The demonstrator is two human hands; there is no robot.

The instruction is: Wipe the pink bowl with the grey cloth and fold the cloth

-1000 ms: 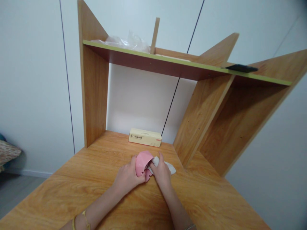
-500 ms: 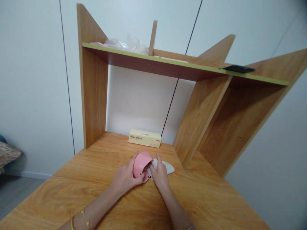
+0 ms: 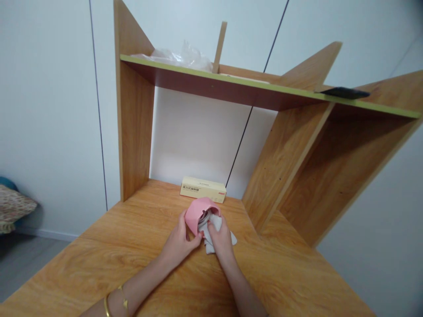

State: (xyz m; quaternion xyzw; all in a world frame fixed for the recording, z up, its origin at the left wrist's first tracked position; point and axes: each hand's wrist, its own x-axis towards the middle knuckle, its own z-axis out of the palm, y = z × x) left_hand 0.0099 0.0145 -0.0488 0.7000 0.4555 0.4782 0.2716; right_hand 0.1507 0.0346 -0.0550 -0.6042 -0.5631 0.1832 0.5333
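A pink, faceted, hollow piece with a smooth surface (image 3: 197, 210) is held up between two bare hands, in front of us and just above the wood-grain desk (image 3: 284, 273). We see its open side tilted toward the right hand and the viewer, with pale, ring-like curves inside it; we cannot tell what these are.

The left hand (image 3: 178, 237) is curved around the left side of the pink piece, with the fingers around its outer wall and the thumb bent in near the lower rim. The right hand (image 3: 220, 237) is closed narrowly on a soft, whitish-grey cloth (image 3: 215, 222), its thumb pressed on the fabric at the opening. Part of the cloth lies within the mouth of the piece, and the rest hangs below and to the right of the fingers. Some of the right fingertips are hidden, so we cannot tell exactly where they rest.

On the left forearm we notice a plain gold-coloured bangle (image 3: 106, 305) and a thin gold-coloured bracelet (image 3: 124, 300). Just behind the pink piece, a long, cream-coloured cardboard box with printed characters (image 3: 202, 189) lies near the back of the desk.

Above, on a wooden shelf with a yellow-green front edge (image 3: 238, 90), we see a crumpled, clear plastic bag (image 3: 183, 59) at left and a dark, flat object (image 3: 345, 92) at right.
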